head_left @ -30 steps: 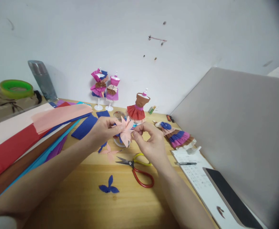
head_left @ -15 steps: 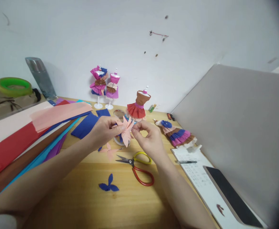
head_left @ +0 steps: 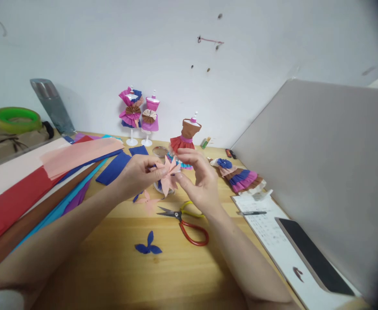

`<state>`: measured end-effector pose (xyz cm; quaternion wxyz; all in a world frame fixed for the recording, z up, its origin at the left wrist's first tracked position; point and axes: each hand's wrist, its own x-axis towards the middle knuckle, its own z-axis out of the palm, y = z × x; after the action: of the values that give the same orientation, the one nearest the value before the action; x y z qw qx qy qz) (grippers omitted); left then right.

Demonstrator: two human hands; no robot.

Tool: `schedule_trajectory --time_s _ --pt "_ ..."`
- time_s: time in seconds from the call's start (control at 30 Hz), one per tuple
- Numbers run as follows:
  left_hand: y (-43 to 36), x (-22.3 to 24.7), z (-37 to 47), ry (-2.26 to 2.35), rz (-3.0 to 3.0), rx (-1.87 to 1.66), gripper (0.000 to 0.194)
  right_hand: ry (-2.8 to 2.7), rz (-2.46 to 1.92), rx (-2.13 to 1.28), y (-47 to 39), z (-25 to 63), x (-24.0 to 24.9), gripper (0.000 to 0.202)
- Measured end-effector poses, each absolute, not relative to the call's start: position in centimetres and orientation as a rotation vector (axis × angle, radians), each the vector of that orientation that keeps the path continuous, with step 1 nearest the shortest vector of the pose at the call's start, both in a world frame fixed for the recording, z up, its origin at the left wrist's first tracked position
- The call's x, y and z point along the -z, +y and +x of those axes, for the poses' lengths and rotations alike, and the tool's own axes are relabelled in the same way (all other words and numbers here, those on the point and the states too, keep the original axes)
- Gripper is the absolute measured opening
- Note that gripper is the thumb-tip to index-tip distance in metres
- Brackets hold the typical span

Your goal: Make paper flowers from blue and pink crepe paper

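Between thumb and fingers, my left hand (head_left: 143,172) pinches a pink paper flower (head_left: 168,174) with pointed petals, held above the table. On the flower's other side, my right hand (head_left: 199,181) has its thumb and fingers spread apart; the thumb tip is close to the petals, and I cannot tell if it touches. Below the flower lies another pink petal piece (head_left: 147,201). Scissors (head_left: 178,214) with one yellow and one red handle lie partly open under my right wrist. Nearer to me is a blue three-petal paper piece (head_left: 148,246).
Coloured crepe paper sheets (head_left: 24,189) fill the left side. A brown-and-red dress form (head_left: 189,133) and two smaller ones (head_left: 132,112) stand by the wall. At right are a ruffled paper dress (head_left: 240,178), a pen (head_left: 252,213) and a phone (head_left: 311,254).
My right hand has loosened from a pinch at the petals, its fingers now lifted and apart. My left hand still holds the flower. The view has shifted slightly.
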<state>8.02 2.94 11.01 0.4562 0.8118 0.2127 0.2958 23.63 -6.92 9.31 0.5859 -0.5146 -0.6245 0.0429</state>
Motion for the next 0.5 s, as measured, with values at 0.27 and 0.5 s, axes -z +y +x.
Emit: schedule_trajectory --time_s 0.27,0.5 --pt "2.78 -11.83 7.76 0.504 1.918 -0.718 0.025 -1.481 -1.185 -0.072 -7.07 23.48 -9.7 0.01" --pt "2.91 -11.82 7.66 0.534 1.902 -0.716 0.026 -1.467 -1.179 -0.137 -7.25 23.48 -9.77 0.011"
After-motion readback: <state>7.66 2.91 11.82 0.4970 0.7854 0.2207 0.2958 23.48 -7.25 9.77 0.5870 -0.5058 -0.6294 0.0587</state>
